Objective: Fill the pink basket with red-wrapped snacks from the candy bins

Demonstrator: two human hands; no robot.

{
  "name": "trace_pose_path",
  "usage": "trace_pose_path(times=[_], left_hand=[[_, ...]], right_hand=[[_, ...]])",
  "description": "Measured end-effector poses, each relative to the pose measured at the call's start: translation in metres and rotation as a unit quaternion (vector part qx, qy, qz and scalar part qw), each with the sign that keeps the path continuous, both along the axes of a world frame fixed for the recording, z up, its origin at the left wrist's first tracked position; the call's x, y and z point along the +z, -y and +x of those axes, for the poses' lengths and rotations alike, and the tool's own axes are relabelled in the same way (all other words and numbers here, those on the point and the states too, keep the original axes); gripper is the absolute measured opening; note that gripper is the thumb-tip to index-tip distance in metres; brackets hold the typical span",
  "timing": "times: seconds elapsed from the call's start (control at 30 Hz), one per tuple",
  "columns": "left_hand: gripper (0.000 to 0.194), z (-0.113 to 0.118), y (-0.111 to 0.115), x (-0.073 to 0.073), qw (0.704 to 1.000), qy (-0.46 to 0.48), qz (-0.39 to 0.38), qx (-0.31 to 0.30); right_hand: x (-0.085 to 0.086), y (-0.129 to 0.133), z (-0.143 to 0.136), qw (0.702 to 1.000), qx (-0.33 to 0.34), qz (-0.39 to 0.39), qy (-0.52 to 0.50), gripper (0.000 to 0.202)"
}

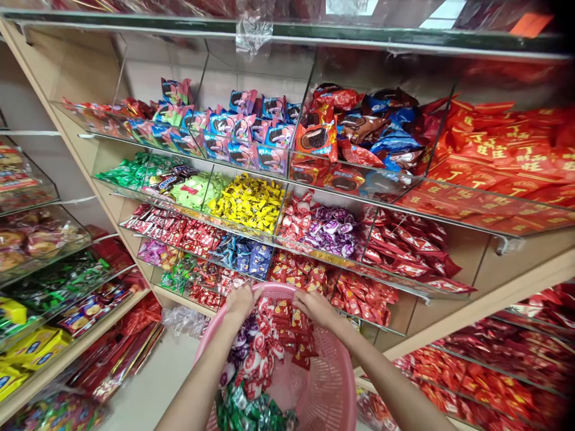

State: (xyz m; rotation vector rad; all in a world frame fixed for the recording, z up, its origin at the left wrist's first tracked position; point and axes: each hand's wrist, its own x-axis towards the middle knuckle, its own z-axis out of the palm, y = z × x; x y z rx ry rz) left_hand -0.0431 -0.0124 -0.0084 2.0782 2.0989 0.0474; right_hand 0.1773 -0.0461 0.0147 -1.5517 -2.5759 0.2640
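A pink plastic basket (335, 374) is below me, tilted so that its inside faces me. My left hand (241, 302) is closed around its far rim on the left. On the right part of that rim, my right hand (317, 310) has its fingers curled over the edge. Inside lie red-and-white wrapped candies (262, 341), purple wrapped candies (240, 347), red packets (287, 326) and green wrapped candies (251, 410). The basket's far edge is close to the lowest shelf, which holds red packets (363, 296); whether they touch I cannot tell.
Glass-fronted shelves rise ahead, with yellow candies (247, 202), purple-and-white candies (336, 230), cookie packs (245, 134) and red-orange packets (498, 149). A shelf unit (45, 287) stands on the left, with red bags (121, 341) below. Pale floor (155, 383) shows between there and the basket.
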Motion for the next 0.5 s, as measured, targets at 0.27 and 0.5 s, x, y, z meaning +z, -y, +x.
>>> trace_pose_path(times=[0.27, 0.5], left_hand=[[0.071, -0.001, 0.000, -0.001, 1.000, 0.007, 0.011, 0.000], [0.072, -0.001, -0.001, -0.001, 1.000, 0.014, 0.002, -0.001]], right_hand=[[-0.027, 0.001, -0.019, 0.977, 0.023, 0.167, 0.127, 0.015], [-0.023, 0.014, -0.019, 0.976, -0.019, 0.204, 0.075, 0.015]])
